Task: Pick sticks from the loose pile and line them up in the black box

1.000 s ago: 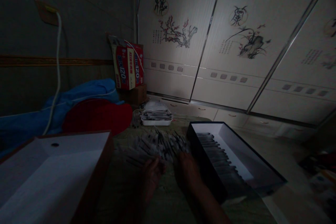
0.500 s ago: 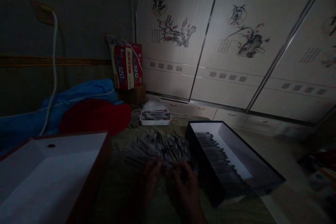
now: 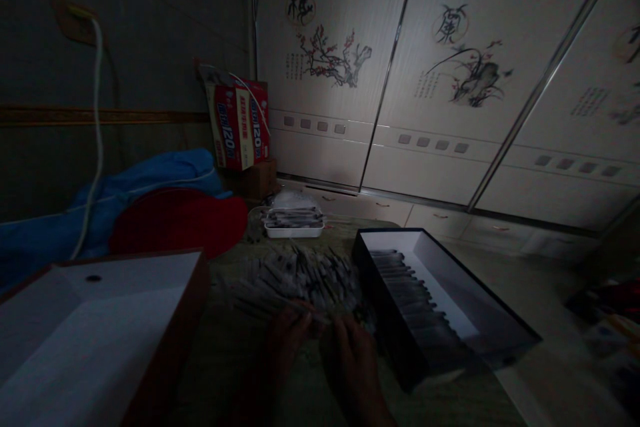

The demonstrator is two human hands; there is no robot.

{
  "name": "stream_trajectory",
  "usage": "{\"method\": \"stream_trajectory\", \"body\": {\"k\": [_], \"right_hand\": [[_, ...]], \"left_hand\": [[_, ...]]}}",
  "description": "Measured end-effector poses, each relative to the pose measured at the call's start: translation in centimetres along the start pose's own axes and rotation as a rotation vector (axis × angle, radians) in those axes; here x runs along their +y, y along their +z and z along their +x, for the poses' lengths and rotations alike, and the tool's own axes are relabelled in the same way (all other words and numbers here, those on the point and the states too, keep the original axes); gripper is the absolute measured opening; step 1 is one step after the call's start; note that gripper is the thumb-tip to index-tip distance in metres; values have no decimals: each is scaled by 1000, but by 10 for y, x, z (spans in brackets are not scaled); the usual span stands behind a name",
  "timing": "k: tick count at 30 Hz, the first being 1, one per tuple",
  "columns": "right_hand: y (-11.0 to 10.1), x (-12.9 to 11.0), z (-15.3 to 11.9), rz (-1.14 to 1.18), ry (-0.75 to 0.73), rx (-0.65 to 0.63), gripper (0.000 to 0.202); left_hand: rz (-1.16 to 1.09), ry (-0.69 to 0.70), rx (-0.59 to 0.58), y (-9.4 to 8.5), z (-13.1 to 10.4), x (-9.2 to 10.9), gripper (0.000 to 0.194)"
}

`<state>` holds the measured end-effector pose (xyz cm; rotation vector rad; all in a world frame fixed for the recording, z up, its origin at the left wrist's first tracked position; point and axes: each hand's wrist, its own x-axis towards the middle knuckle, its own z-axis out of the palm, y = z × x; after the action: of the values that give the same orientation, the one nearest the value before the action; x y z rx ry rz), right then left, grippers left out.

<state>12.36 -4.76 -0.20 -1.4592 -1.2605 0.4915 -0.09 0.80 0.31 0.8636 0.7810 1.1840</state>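
- in the head view, i see the left hand [image 3: 287, 333] with thumb and fingers nearly closed on a pale slim piece [image 3: 320, 318].
- beside it, the right hand [image 3: 353, 347] has its fingers bunched near the piece's end; i cannot tell whether they grip it.
- the piece sits just before a loose pile of slim dark items [image 3: 305, 277], between a red-brown box [image 3: 175, 340] on my left and a dark box [image 3: 390, 327] holding a row of similar items [image 3: 417, 300].
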Motion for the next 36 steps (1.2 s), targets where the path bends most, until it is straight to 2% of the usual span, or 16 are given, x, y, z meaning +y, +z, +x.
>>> {"method": "stream_trajectory", "body": {"k": [8,14,20,23,26,32,36], "right_hand": [[-5,-5,-1,3,-84,-125,26],[-6,5,-3,-142,-125,-98,30],[-6,7,-5,-130,-119,-98,29],[-3,9,-5,-137,-108,-110,35],[-5,7,-4,-165,-92,-82,33],[-6,10,-8,-134,-107,-115,34],[2,27,-12,-151,-104,4,42]], "left_hand": [[53,15,28,1,-2,5,22],[88,13,-14,-3,0,0,23],[44,-3,14,-5,4,-2,23],[51,8,-8,-5,3,-3,26],[80,7,-18,-4,1,-1,25],[93,18,37,-2,2,5,20],[57,-14,5,0,0,2,25]]}}
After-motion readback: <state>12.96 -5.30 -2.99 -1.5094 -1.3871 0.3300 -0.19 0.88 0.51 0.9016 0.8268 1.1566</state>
